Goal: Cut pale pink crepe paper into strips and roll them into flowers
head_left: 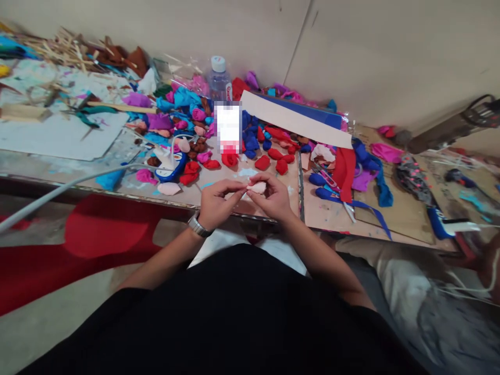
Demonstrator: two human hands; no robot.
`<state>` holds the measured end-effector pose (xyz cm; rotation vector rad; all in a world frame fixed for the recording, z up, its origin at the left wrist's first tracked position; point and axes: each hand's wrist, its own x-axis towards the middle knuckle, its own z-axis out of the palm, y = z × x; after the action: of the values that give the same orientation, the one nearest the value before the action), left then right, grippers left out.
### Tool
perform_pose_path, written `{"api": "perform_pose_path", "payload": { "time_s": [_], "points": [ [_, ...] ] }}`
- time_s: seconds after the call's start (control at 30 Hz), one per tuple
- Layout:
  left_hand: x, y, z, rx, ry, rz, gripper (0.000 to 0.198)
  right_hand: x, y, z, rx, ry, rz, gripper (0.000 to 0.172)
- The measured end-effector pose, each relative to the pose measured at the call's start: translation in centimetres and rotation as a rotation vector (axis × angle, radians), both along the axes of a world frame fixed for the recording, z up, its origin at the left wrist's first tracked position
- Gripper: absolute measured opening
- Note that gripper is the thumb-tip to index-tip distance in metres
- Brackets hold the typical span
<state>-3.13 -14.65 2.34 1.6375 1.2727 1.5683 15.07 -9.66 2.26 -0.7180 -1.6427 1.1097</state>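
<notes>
Over the front edge of the table, my left hand (pixel 219 202) and my right hand (pixel 275 200) meet fingertip to fingertip. Between them is a small wad of pale pink crepe paper (pixel 258 187). My right fingers and thumb curl round most of it, while my left thumb and forefinger pinch its left end. Just beyond lie red crumpled paper pieces (pixel 262 163) and blue ones (pixel 250 146). To the left of my hands, a flat pale pink scrap (pixel 169 188) rests beside a blue and white glue gun or similar corded tool (pixel 172 167).
A water bottle (pixel 221 80) stands near the wall. A long cream strip (pixel 297 119) lies across the paper heap. Scissors (pixel 347 209) and a red paper strip (pixel 344 174) are to the right. A grey cord (pixel 82 182) crosses the left edge. Another person's leg (pixel 406 291) is at right.
</notes>
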Motion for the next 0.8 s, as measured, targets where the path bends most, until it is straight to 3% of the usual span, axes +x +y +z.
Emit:
{"api": "perform_pose_path", "payload": {
  "time_s": [0.27, 0.53, 0.8],
  "points": [
    [-0.2, -0.9, 0.4, -0.029, -0.105, -0.042, 0.007, -0.5, -1.0, 0.0, -0.051, 0.051, 0.009, 0.038],
    [-0.8, -1.6, 1.0, 0.054, 0.005, 0.014, 0.006, -0.3, -1.2, 0.3, -0.139, 0.091, 0.08, 0.043],
    [-0.5, -1.1, 1.2, -0.135, -0.018, -0.032, 0.009, 1.2, -0.4, 0.2, -0.215, 0.051, 0.176, 0.045]
  ]
}}
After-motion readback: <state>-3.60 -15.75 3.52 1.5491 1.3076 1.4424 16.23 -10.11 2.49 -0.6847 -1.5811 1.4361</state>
